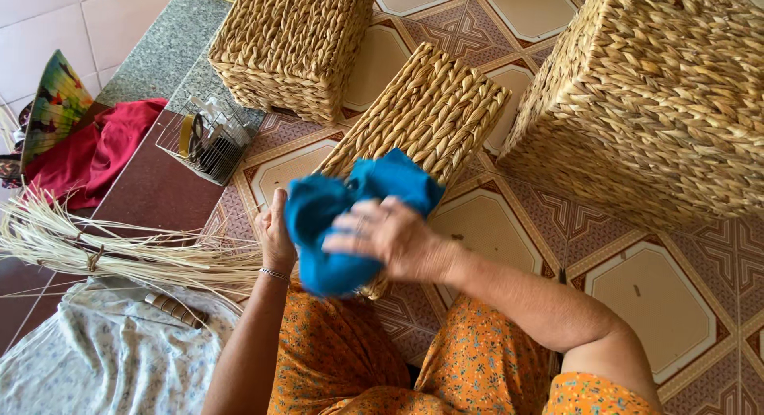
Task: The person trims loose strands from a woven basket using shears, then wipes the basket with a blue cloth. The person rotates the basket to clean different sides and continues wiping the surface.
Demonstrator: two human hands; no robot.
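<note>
- Blue cloth [342, 224]: bunched up, held at the near end of the small woven basket [422, 116], which lies tilted on the tiled floor [645, 296] w/ its near end toward the person's lap.
- Right hand [390, 238]: on top of the cloth, fingers spread and curled over it; grip closed on the cloth, though motion blur softens the fingertips.
- Left hand [275, 233]: just left of the basket's near end, palm pressed to the cloth's side. Fingers hidden behind the fabric, so can't tell if that grip is closed or only flat against it.
- Handling, judged: cloth looks soft, light, limp; will fold and sag, not slippery. Best taken by a bunched handful. Basket looks stiff but light, rough weave; cloth may snag on it.
- Hidden: basket's near end covered by cloth and hands; its opening not visible.
- Left of the basket: bundle of pale straw [103, 248], wire tray [203, 140] w/ tools too small to make out, red fabric [99, 148].
- Beyond and right of the basket: two bigger woven baskets [294, 41], [660, 105], both cut off by the frame edge.
</note>
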